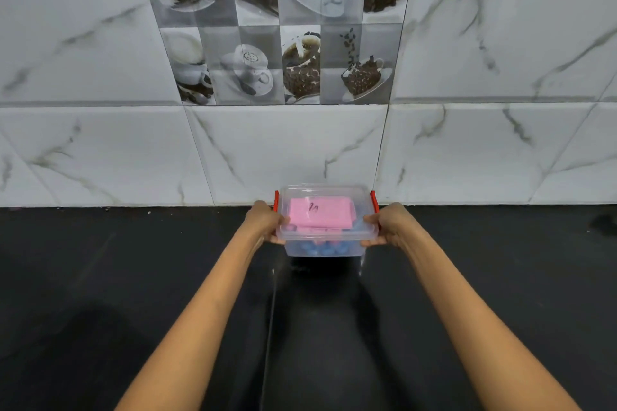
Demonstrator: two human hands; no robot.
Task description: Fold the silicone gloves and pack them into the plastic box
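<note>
A clear plastic box (325,252) with its lid on and red side clips (276,200) stands on the black counter close to the wall. Through the lid I see a folded pink silicone glove (320,215) on top and a blue glove (320,248) underneath. My left hand (265,222) grips the box's left end, thumb over the lid edge. At the right end my right hand (387,225) holds the box the same way. Both arms reach straight forward.
The black counter (133,277) spreads wide on both sides of the box. Behind it rises a marble-patterned tiled wall (100,143) with coffee-cup picture tiles (277,27). A small dark smudge lies at the far right edge of the counter (604,223).
</note>
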